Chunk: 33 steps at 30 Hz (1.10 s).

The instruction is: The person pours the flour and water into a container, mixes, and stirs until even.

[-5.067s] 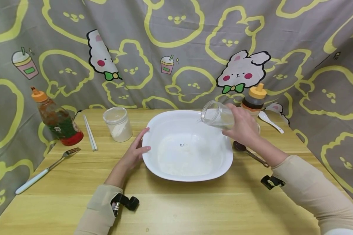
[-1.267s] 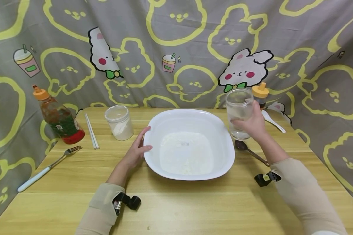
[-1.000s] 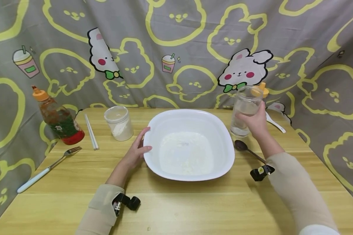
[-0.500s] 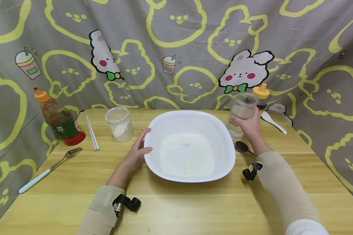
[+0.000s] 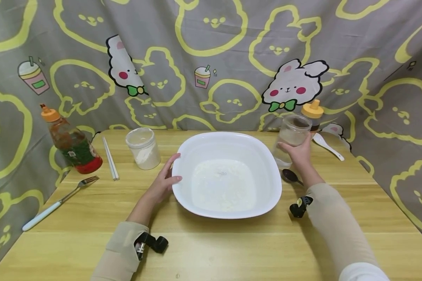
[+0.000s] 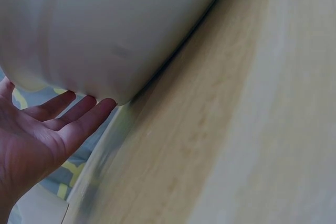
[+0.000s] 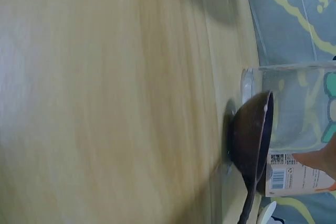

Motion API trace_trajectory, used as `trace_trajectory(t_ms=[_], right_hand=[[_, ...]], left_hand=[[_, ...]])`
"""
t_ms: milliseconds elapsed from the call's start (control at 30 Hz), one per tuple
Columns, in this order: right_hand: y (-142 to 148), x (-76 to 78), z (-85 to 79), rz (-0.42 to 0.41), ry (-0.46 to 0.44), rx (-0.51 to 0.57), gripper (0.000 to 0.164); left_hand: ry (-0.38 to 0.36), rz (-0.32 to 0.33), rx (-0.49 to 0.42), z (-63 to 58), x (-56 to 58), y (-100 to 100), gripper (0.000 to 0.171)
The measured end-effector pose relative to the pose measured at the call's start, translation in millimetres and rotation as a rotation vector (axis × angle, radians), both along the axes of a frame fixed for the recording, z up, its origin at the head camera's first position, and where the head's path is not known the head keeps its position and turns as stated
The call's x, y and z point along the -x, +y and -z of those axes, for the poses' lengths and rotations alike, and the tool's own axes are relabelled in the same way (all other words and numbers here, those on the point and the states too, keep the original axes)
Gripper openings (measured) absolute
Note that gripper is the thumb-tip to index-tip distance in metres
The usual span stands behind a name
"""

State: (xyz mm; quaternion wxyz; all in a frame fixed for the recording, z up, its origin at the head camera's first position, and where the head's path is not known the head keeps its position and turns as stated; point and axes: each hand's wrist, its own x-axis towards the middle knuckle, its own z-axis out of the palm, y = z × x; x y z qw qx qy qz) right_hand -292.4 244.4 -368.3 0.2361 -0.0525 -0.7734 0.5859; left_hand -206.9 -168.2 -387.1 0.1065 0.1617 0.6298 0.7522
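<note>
A white basin (image 5: 274, 185) stands mid-table with a whitish layer across its floor. My left hand (image 5: 159, 185) lies against its left side, thumb and index fingertips at the rim. In the left wrist view, the hand's extended fingers (image 6: 86, 121) touch the basin's outer wall (image 6: 121, 30). My right hand (image 5: 299, 154) grips a clear glass jar (image 5: 289, 134) by its side, upright, just right of the basin. From the right wrist, the jar's base (image 7: 249, 85) shows right at the tabletop, behind a dark brown spoon (image 7: 252, 135); most of that hand is out of frame.
A jar of white powder (image 5: 146, 154), chopsticks (image 5: 110, 160), a fork (image 5: 61, 201) and a red sauce bottle (image 5: 74, 146) are on the left. A yellow-capped bottle (image 5: 313, 111) and a white spoon (image 5: 328, 146) lie at back right, before a patterned curtain (image 5: 228, 47).
Five seconds ago the glass jar was tipped over the basin, pouring. It has since come upright and moved right, then lowered beside the basin. The left hand has stayed put.
</note>
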Motion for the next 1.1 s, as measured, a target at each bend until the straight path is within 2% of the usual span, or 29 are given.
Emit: trace_trajectory(t_ms=[233, 400, 467, 533, 600, 700, 833, 933, 1100], right_hand=[[6, -0.2, 0.7, -0.02, -0.008, -0.019, 0.094], [41, 21.6, 33.1, -0.153, 0.065, -0.031, 0.089], [57, 19.8, 39.0, -0.197, 0.056, -0.07, 0.083], [57, -2.6, 22.9, -0.213, 0.002, -0.11, 0.078], [54, -32.2, 1.9, -0.213, -0.043, -0.169, 0.069], [51, -70.4, -22.5, -0.262, -0.044, -0.201, 0.055], [70, -93.2, -18.3, -0.327, -0.057, -0.303, 0.045], [86, -105.0, -6.2, -0.356, -0.118, -0.355, 0.042], [108, -117.2, 14.9, -0.388, -0.188, -0.319, 0.038]], left_hand=[[0.008, -0.002, -0.007, -3.0, -0.6, 0, 0.069], [0.006, 0.001, -0.014, -3.0, -0.8, 0, 0.069], [0.006, 0.002, -0.011, -2.6, -0.8, 0, 0.069], [0.005, 0.001, -0.01, -2.2, -0.9, 0, 0.069], [0.003, -0.001, -0.01, -1.9, -0.9, 0, 0.069], [0.0, -0.005, -0.013, -1.0, -0.9, -1, 0.069], [-0.004, -0.003, -0.018, -0.2, -0.9, -1, 0.069], [-0.005, 0.001, -0.02, 0.0, -0.9, 0, 0.068], [0.005, 0.002, -0.033, -0.4, -0.9, 2, 0.068]])
